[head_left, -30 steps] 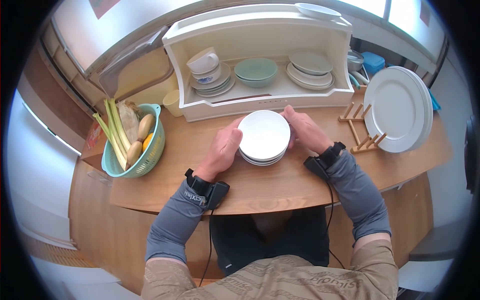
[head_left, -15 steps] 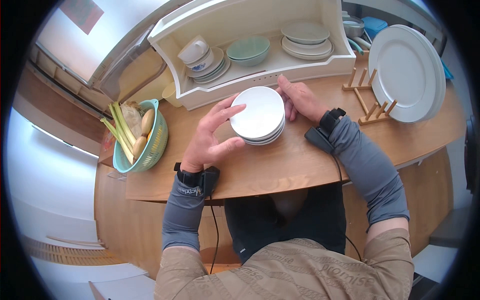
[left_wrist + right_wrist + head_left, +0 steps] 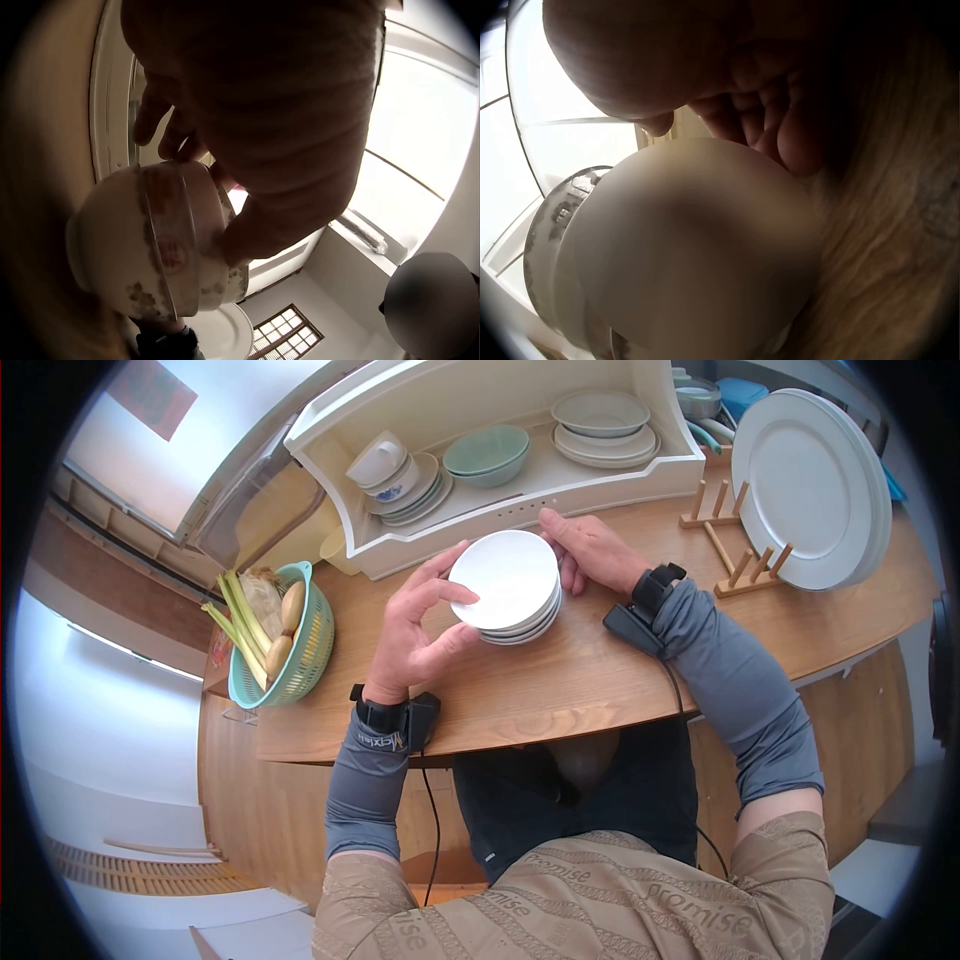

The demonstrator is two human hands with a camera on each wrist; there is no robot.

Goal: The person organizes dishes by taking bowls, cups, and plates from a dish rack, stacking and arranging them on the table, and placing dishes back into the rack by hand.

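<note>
Head view: white bowls [image 3: 540, 628] are stacked on the surface [image 3: 460, 705]. The left hand [image 3: 405, 635] pinches the top bowl [image 3: 503, 575] by its rim. It looks like time to lift it, which needs a gentle pull. A second ago that hand lay along the side. The right hand [image 3: 600, 555] is beside the stack, fingers loosely bent.

Left wrist view: the thumb presses outside.

Right wrist view: I can't tell if the right hand touches.

The head view is bright but edge-warped, while glaring windows [image 3: 431, 135] leave wrist-view fingers [image 3: 802, 142] dark.
</note>
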